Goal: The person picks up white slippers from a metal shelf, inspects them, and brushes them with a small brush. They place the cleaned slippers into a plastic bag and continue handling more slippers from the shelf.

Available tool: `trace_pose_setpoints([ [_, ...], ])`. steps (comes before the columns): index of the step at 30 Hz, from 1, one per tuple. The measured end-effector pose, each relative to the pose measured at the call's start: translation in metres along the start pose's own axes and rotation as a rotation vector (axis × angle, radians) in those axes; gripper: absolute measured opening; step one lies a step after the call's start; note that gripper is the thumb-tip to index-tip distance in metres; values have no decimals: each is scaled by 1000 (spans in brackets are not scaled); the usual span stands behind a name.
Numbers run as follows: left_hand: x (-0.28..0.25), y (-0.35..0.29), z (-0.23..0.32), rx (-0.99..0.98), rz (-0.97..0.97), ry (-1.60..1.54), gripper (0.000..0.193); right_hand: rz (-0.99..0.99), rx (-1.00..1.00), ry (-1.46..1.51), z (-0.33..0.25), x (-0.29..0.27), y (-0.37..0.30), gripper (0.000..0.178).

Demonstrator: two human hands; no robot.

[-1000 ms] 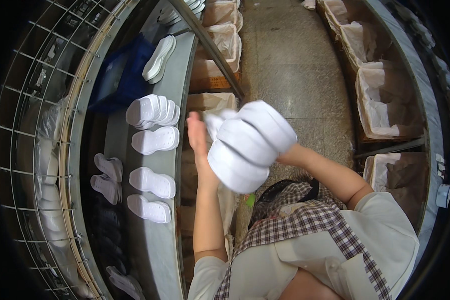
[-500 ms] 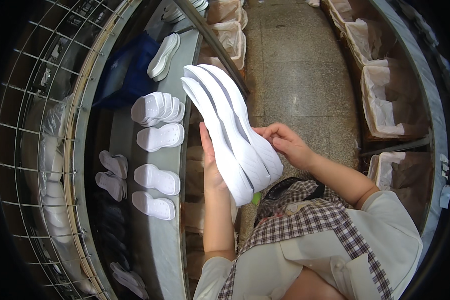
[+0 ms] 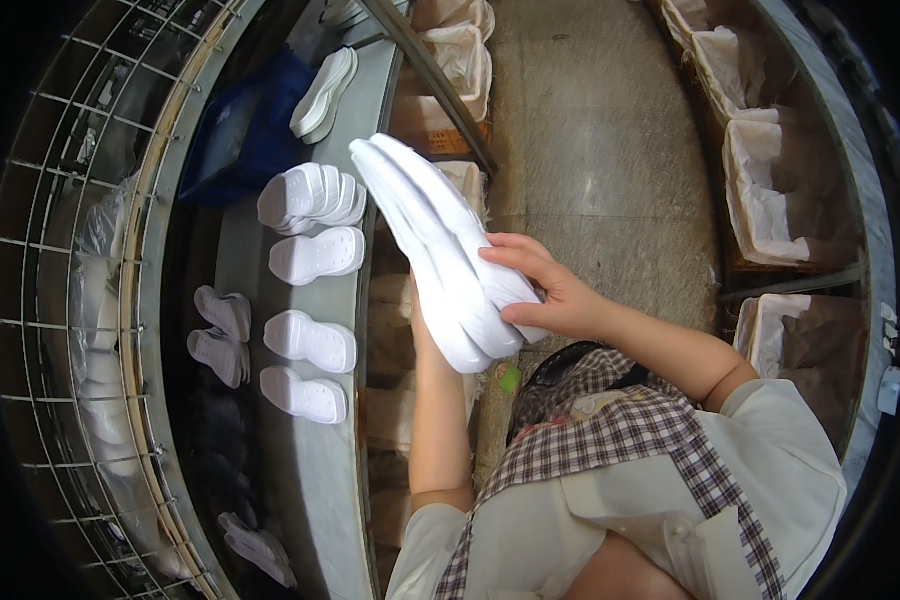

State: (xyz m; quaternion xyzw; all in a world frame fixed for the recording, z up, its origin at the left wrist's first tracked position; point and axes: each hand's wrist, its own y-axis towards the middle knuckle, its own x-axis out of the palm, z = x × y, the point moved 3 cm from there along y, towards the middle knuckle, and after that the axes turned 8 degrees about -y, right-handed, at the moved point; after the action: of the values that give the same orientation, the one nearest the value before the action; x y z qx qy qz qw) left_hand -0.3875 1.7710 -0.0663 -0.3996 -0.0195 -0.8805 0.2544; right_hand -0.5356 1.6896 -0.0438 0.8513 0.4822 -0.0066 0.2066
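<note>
A stack of white shoe soles [image 3: 435, 245] is held up in front of me, toe ends up and to the left, heels low and to the right. My left hand [image 3: 419, 318] supports the stack from its left and underside; most of its fingers are hidden behind the soles. My right hand [image 3: 550, 288] grips the heel end from the right, with fingers over the upper edge and the thumb lower down. The soles lie close against each other.
On the grey shelf [image 3: 310, 470] to my left sit single soles [image 3: 310, 341], a fanned pile [image 3: 310, 197] and a blue crate [image 3: 245, 130]. A slanted metal bar [image 3: 440, 85] crosses by the shelf. Lined baskets [image 3: 760, 190] flank the right aisle; wire mesh [image 3: 70, 330] stands far left.
My right hand has moved up and left, from the heel's edge to a grip over the soles. The gaps between the soles have narrowed, and the heel end has risen slightly.
</note>
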Motion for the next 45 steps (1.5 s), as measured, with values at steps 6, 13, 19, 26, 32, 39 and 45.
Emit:
trace_pose_setpoints([
  [6, -8, -12, -13, 106, -41, -423, 46, 149, 320, 857, 2, -17, 3, 80],
  [13, -4, -19, -14, 41, -206, -528, 49, 201, 380, 986, 5, -23, -5, 74],
  [19, 5, -13, -14, 121, 100, 50, 44, 60, 447, 959, 25, 8, -14, 77],
  [26, 17, -29, 11, 112, -61, -612, 42, 44, 504, 1494, 56, 3, -22, 68],
  [32, 10, -33, 9, 148, -88, -469, 43, 11, 494, 1257, 43, 14, -15, 73],
  [39, -42, -27, -2, -214, 225, -113, 44, -203, 582, 984, 26, 47, -7, 75],
  [45, -94, -24, 99, 69, 475, -28, 53, -100, 526, 786, 43, 43, -7, 61],
])
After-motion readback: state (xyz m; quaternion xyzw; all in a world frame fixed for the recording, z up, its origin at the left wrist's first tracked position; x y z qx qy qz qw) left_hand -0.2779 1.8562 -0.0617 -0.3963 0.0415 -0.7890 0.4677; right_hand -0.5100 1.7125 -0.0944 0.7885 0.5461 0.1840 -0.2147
